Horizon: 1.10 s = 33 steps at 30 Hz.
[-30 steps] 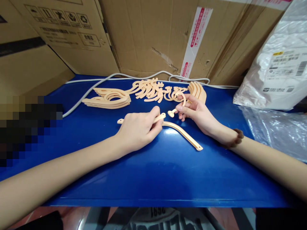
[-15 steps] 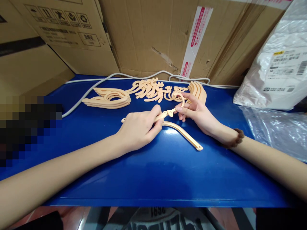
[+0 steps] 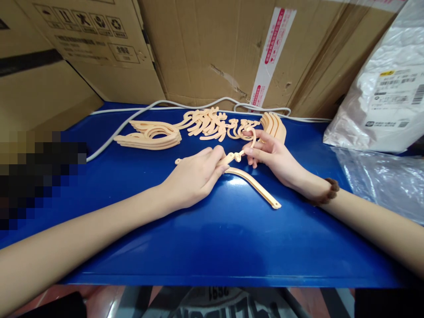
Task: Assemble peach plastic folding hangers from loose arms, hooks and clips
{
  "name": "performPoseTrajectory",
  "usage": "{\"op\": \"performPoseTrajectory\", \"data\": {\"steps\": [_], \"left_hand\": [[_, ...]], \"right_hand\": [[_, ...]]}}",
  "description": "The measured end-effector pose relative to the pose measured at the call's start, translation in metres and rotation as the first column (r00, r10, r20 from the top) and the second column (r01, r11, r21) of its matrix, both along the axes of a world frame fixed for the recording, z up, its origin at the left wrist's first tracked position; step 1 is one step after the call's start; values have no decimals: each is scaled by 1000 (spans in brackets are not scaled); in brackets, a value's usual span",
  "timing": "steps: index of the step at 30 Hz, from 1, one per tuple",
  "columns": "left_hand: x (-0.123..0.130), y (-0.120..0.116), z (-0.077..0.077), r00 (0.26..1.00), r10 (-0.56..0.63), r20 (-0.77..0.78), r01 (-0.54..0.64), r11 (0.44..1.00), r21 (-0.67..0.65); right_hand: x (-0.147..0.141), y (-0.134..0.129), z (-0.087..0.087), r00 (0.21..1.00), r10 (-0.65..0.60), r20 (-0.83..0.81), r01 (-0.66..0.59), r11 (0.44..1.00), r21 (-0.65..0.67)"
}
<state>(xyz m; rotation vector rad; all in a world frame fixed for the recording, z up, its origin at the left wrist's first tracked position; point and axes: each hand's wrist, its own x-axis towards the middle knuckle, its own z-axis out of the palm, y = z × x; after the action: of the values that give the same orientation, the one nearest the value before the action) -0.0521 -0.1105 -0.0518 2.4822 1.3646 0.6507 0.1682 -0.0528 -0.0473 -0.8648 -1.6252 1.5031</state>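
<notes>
My left hand [image 3: 198, 176] is closed round a beige plastic hanger arm [image 3: 227, 159]; one tip pokes out behind the knuckles, and the holed end points right. Between thumb and fingers, my right hand [image 3: 274, 155] pinches a curved beige hanger hook [image 3: 254, 138]. The hook's round foot [image 3: 237, 157] is close against the holed end of the arm; whether they are joined I cannot tell. A second hanger arm [image 3: 251, 183] slants down to the right, its upper end next to my left fingertips. My left palm and most of the held arm are hidden.
Behind my hands lie a pile of loose hooks [image 3: 205, 123], nested hanger arms [image 3: 149, 140] on the left and more arms [image 3: 274, 126] on the right. A white cable [image 3: 159, 103] crosses the blue table [image 3: 212, 247]. Cardboard boxes [image 3: 212, 48] and a plastic-wrapped parcel [image 3: 371, 97] stand behind.
My left hand has shifted slightly right and turned, and the held arm's rear tip has moved right and up. The hook and its foot have tilted a little in my right fingers.
</notes>
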Motion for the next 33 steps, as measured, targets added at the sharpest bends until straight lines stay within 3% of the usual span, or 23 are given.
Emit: {"op": "performPoseTrajectory", "data": {"steps": [7,12,16,22,33], "left_hand": [[0,2,-3,997,-68,-42,75,980,184],[0,3,-5,985,-110,-135,156,902,403],[1,3,-6,974,-107,-199,196,841,505],[0,3,-7,954,-42,-298,212,796,567],[0,2,-6,942,1,-336,206,788,581]], "right_hand": [[-1,-1,2,1000,17,5,-17,1000,6],[0,0,1,998,53,16,-53,998,22],[2,1,-1,997,70,43,-72,996,47],[2,1,-2,996,64,66,-69,996,64],[1,1,-3,995,54,88,-62,994,91]]}}
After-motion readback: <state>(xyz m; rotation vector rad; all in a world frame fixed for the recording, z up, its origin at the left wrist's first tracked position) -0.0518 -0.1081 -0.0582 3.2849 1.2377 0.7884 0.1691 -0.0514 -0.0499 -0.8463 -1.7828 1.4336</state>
